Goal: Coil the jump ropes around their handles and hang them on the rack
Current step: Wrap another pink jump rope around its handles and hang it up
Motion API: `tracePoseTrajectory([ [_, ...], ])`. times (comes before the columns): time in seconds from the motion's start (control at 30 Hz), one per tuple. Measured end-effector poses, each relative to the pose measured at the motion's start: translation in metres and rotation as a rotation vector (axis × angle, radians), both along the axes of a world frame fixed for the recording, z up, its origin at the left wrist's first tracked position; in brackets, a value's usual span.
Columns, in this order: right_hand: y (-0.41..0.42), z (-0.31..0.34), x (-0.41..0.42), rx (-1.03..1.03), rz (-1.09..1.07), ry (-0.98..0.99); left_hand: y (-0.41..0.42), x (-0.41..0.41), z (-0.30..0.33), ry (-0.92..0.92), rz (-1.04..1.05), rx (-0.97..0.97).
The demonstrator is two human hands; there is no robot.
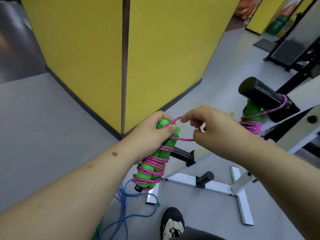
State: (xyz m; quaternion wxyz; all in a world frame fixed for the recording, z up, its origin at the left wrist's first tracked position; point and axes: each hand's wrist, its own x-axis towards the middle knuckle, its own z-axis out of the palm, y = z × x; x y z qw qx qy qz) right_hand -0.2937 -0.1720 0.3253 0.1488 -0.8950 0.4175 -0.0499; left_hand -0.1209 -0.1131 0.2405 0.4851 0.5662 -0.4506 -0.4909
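Note:
My left hand (pixel 152 134) grips the upper ends of two green foam handles (pixel 147 172) held together. A pink rope (pixel 152 161) is wound around them in several turns. My right hand (pixel 213 125) pinches the free end of that pink rope, which forms a small loop between both hands. A second pink rope coiled on green handles (pixel 251 118) hangs from a black peg (pixel 259 94) of the white rack (pixel 237 186) on the right.
A blue rope (pixel 124 207) lies tangled on the grey floor below my left arm. Two more black pegs (pixel 183 155) (pixel 204 179) stick out lower on the rack. A yellow pillar (pixel 124 63) stands ahead. My shoe (pixel 173 222) is near the rack's foot. Black gym benches (pixel 292 51) stand at the far right.

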Motion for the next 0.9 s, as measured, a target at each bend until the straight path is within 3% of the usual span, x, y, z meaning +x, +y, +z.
tracePoseTrajectory([
  [0.5,-0.032,-0.023,-0.047,-0.166,-0.12,0.09,-0.063,-0.063,-0.018,-0.008,-0.018,-0.022],
  [0.77,-0.006,0.024,-0.053,-0.419,-0.091,0.115,-0.07,-0.06,0.019,0.229,-0.13,-0.127],
  [0.9,-0.017,0.048,-0.066,-0.554,-0.1,0.117,-0.082,-0.07,0.049,0.235,-0.126,-0.212],
])
